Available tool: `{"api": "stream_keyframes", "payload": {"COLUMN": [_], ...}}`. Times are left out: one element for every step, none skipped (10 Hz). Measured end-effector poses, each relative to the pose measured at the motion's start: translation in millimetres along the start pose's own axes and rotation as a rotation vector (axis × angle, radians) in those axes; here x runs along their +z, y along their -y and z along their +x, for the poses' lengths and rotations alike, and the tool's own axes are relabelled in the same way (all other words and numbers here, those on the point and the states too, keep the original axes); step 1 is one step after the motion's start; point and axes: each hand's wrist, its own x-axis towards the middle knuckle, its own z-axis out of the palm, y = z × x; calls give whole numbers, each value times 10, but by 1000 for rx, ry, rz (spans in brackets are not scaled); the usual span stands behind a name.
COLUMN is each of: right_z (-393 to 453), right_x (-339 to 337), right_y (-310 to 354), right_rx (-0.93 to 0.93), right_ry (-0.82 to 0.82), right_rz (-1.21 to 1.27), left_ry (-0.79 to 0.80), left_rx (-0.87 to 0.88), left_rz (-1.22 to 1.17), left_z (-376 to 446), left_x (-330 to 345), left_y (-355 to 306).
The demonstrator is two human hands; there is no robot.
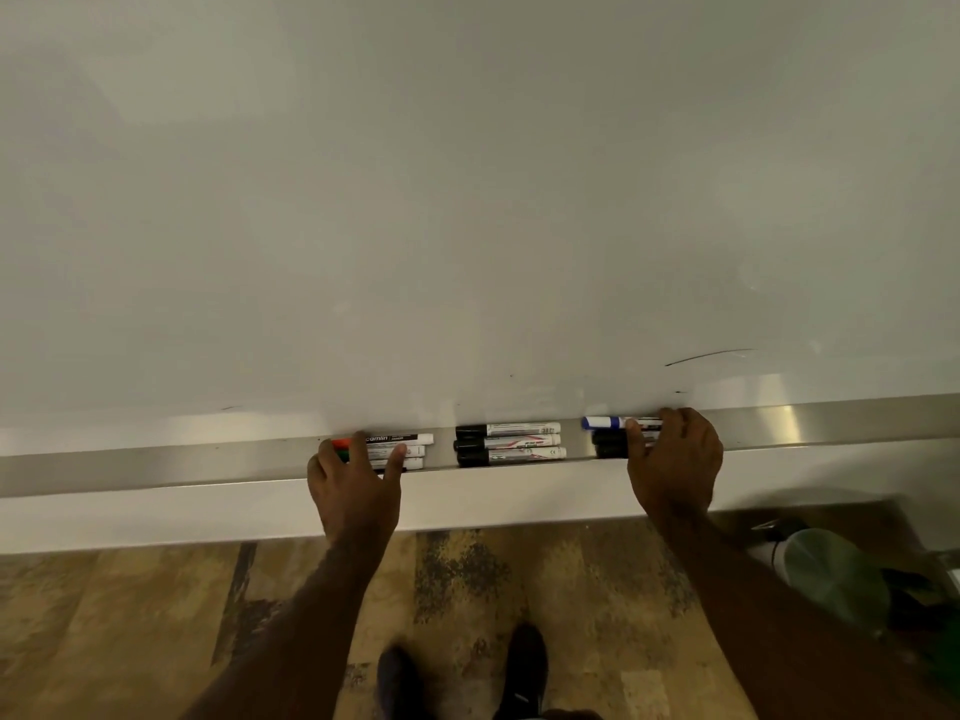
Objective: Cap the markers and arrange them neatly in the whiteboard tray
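Observation:
A long metal whiteboard tray (156, 467) runs across the view below the whiteboard (467, 200). Three groups of capped markers lie in it. The left group (410, 445) has red, green and dark caps, and my left hand (353, 491) wraps its fingers over it. The middle group (511, 442) is three black-capped markers stacked in parallel, untouched. The right group (605, 433) has a blue-capped marker on top and black ones below; my right hand (672, 459) covers its right half with fingers pressed on the barrels.
Below the tray is a patterned wooden floor (130, 615), with my two dark shoes (524, 667) at the bottom. A green object and a white item (831, 574) sit on the floor at the lower right. A faint black stroke (711, 356) marks the board.

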Motion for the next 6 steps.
{"api": "stream_keyframes", "payload": {"right_z": [-14, -33, -50, -125, -201, -318], "right_x": [7, -38, -107, -215, -307, -456], "right_y": [15, 25, 37, 85, 205, 394], "right_rx": [-14, -10, -18, -80, -149, -258], "right_ry": [15, 20, -8, -1, 30, 71], "right_rz": [2, 38, 77, 88, 98, 134], "left_ry": [11, 9, 20, 36, 24, 10], "left_rx": [-8, -8, 20, 26, 56, 137], "left_rz": [-7, -12, -58, -109, -89, -44], "left_z": [-18, -13, -19, -74, -163, -249], "left_x": [-19, -65, -92, -149, -221, -307], "left_y": [-43, -39, 2, 29, 65, 116]}}
